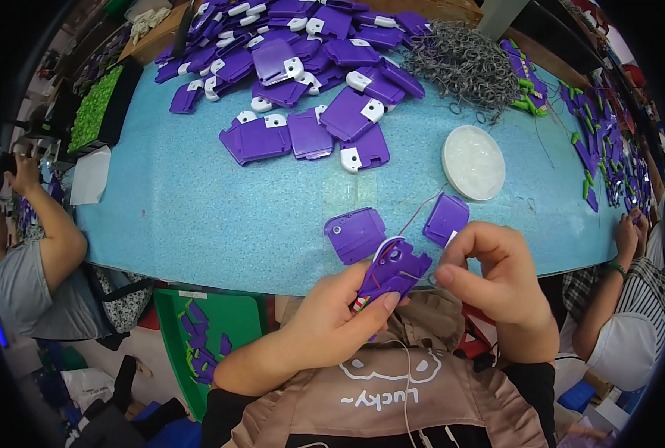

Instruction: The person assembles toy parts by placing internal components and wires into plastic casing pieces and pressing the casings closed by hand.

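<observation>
My left hand [340, 302] is closed around a purple plastic casing [394, 267] with a pale rim and a thin red wire running up from it. Close to the casing's right side, my right hand [493, 272] has thumb and forefinger pinched together. A thin grey wire spring [432, 278] shows at those fingertips and reaches toward the casing; its exact seating is too small to make out. Just beyond my hands, a purple shell [355, 233] with a small round hole lies on the table, and a smaller purple panel [447, 218] is next to my right hand.
Purple-and-white shells [288, 67] are heaped at the table's far side, beside a tangle of grey wire springs [463, 66]. A round white dish [473, 163] stands right of centre. A green bin [220, 306] holds parts at lower left. People work at both sides.
</observation>
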Tool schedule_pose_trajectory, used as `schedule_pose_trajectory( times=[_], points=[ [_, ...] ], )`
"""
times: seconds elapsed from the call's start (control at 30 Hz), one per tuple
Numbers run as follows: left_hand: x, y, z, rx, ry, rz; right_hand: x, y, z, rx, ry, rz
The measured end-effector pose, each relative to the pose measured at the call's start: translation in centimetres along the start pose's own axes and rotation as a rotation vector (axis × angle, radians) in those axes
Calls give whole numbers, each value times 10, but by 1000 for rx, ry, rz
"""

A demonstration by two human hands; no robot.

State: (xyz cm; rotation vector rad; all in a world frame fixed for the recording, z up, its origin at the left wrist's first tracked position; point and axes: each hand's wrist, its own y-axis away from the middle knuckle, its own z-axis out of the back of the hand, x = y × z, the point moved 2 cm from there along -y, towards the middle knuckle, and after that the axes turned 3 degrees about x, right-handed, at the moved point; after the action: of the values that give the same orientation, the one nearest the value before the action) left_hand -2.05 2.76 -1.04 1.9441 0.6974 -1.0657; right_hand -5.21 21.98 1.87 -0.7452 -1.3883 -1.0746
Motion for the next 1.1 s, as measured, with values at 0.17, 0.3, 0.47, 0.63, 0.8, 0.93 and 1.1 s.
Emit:
schedule_pose_trajectory(
  times=[0.17, 0.3, 0.47, 0.63, 0.8, 0.93, 1.1],
  points=[
    [10, 5, 3, 16, -119, -26, 12, -8, -2, 79, 179, 48],
    [1, 4, 7, -18, -88, -8, 18, -10, 1, 81, 218, 64],
    [8, 6, 10, 106, -196, -6, 19, -17, -8, 136, 276, -12],
    [0, 11, 4, 231, -45, 239, 8, -27, -27, 79, 387, 446],
    [7, 17, 9, 208, -39, 210, 4, -21, -33, 396, 103, 101],
    [1, 20, 7, 115, -373, -157, -34, -14, -51, 329, -906, 324],
    [-9, 35, 30, -349, 10, -320, -16, -28, -56, 76, 634, 477]
  ],
)
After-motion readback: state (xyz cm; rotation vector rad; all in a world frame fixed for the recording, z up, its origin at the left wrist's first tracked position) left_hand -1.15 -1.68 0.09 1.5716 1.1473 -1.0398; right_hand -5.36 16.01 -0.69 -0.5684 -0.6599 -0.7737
